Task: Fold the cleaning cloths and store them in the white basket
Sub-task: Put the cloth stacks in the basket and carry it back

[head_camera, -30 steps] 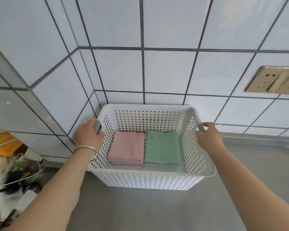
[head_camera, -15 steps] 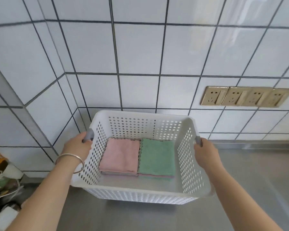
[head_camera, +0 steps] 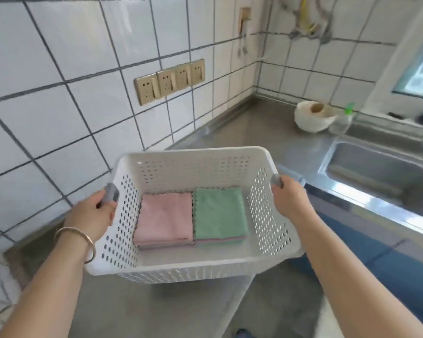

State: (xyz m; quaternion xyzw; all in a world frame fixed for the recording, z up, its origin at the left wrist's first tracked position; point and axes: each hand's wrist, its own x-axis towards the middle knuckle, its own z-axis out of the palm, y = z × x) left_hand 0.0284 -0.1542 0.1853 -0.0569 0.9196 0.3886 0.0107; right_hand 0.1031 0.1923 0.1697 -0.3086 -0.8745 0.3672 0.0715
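Basically done: folded cleaning cloths [head_camera: 193, 217] sit in two neat side-by-side stacks inside white basket [head_camera: 193, 268]. Left hand [head_camera: 89, 215] and right hand [head_camera: 289, 198] each clenched on side handle, basket lifted above counter [head_camera: 266, 128] near its front edge. No loose cloths visible; only parking basket looks left.

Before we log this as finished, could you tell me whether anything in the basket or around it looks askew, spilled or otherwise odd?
Nothing stands out. The white basket is held by both handles, left hand and right hand, and the pink and green stacks of folded cloths lie flat, side by side.
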